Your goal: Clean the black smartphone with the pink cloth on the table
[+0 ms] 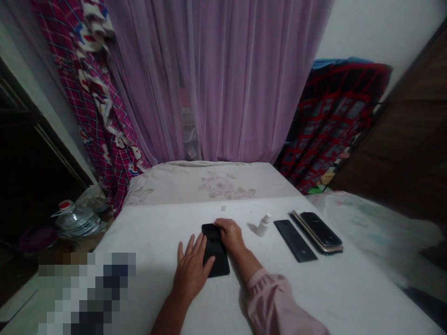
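Observation:
A black, flat, phone-shaped slab (218,266) lies on the white-covered surface in front of me. My left hand (191,269) rests along its left side with fingers spread, the fingertips and thumb on the slab's edge. At the upper right of the slab, my right hand (231,236) has its fingers curled down and pressed together. Under those fingers is a dark piece (210,229) that looks like cloth, hard to tell apart from the slab. To the right stands a small white spray bottle (263,225), upright and apart from both hands.
A dark grey phone (295,240) lies farther right, beside a stack of phones with a black one (320,229) on top. A small white cube-like piece (223,208) sits beyond my hands. Purple curtains (240,83) hang behind. A clear water jug (78,218) stands at left.

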Tool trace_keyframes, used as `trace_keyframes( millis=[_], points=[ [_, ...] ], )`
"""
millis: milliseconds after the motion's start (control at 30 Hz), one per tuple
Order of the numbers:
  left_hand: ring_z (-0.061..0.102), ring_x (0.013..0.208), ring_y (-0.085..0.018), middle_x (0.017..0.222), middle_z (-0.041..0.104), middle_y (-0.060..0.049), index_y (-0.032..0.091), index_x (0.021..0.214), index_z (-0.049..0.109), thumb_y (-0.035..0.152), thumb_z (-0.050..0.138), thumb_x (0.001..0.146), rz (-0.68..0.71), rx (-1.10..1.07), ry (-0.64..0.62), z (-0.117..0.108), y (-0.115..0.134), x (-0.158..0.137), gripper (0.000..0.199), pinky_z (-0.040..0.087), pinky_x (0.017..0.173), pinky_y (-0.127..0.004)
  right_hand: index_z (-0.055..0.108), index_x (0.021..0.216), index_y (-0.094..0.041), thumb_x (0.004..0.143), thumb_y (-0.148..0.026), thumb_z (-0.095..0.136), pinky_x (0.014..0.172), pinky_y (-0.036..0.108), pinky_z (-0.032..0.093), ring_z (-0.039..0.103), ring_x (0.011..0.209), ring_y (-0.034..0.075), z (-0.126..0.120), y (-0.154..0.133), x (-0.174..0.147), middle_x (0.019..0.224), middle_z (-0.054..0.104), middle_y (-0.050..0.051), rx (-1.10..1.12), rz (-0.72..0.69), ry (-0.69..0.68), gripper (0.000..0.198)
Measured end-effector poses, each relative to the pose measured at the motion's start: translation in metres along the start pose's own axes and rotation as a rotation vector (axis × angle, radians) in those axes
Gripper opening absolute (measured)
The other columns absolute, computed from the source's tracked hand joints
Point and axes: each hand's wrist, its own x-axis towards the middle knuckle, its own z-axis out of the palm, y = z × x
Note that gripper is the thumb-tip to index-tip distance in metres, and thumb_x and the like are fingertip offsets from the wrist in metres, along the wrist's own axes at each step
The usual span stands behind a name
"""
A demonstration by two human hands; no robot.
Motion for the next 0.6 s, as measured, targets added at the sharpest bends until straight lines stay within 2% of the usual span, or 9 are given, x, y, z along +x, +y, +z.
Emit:
trace_keyframes(
  millis=[200, 333, 400, 600],
  points=[
    [0.053, 0.124, -0.031, 0.129, 0.063, -0.011, 0.019, 0.128, 0.060, 0.036, 0.048, 0.094, -0.059, -0.009, 0.078, -0.015, 0.018, -0.006, 0.039, 0.024, 0.112, -0.059, 0.074, 0.104, -0.024, 0.072, 0.002, 0.049, 0.096, 0.037, 0.051, 0.065, 0.102, 0.020, 0.000, -0.002, -0.006, 0.108, 0.073, 0.005, 0.003, -0.006, -0.005, 0.048],
    [0.050, 0.127, -0.035, 0.140, 0.053, -0.016, 0.015, 0.134, 0.053, 0.048, 0.053, 0.091, -0.040, -0.012, 0.046, -0.019, 0.033, -0.019, 0.055, 0.025, 0.109, -0.062, 0.075, 0.101, -0.025, 0.071, 0.002, 0.047, 0.096, 0.038, 0.051, 0.066, 0.101, 0.019, -0.001, -0.003, -0.006, 0.106, 0.074, 0.005, 0.005, -0.010, 0.005, 0.049],
    [0.046, 0.131, -0.035, 0.144, 0.048, -0.017, 0.014, 0.138, 0.049, 0.049, 0.053, 0.090, -0.053, -0.009, 0.018, -0.019, 0.038, -0.022, 0.059, 0.025, 0.109, -0.063, 0.076, 0.099, -0.025, 0.071, 0.003, 0.046, 0.095, 0.039, 0.051, 0.066, 0.099, 0.020, -0.003, -0.004, -0.009, 0.104, 0.074, 0.004, 0.010, -0.016, 0.015, 0.049],
    [0.040, 0.136, -0.034, 0.146, 0.044, -0.019, 0.012, 0.139, 0.046, 0.043, 0.053, 0.091, -0.087, -0.025, -0.050, -0.026, 0.044, -0.023, 0.058, 0.025, 0.110, -0.063, 0.075, 0.100, -0.025, 0.073, 0.004, 0.045, 0.091, 0.039, 0.054, 0.067, 0.097, 0.020, -0.023, -0.019, -0.052, 0.102, 0.075, 0.005, 0.030, -0.088, 0.017, 0.050]
  ],
)
